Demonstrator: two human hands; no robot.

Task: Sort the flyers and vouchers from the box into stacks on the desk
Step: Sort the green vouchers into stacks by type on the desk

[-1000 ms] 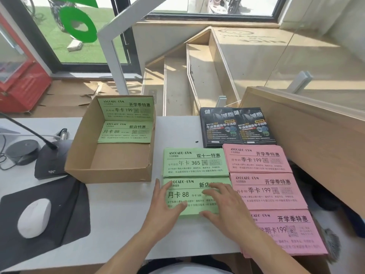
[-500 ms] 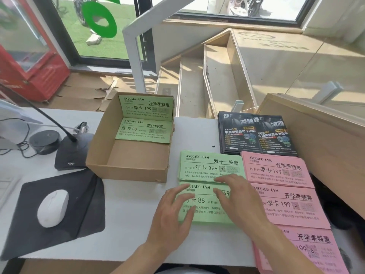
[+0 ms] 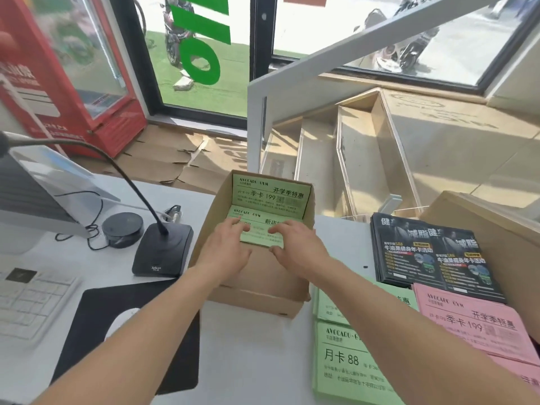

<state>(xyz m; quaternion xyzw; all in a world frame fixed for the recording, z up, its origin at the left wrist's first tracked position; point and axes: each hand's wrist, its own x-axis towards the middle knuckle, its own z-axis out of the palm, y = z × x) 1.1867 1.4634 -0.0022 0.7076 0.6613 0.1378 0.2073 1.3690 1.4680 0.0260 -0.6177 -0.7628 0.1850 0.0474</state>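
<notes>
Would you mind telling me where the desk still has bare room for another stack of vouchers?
Bare desk lies between the mouse pad and the green 88 stack, in front of the box. A narrower patch runs between the box and the black flyers. The right side is crowded: black flyers and pink stacks sit close together.

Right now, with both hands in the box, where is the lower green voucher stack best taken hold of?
Probably by its two short ends, coming down from above through the cardboard box's open top. The lower green voucher stack lies flat on the floor, wide side to side, and the left hand and right hand already sit at those ends. The near edge has bare box floor for thumbs.
</notes>
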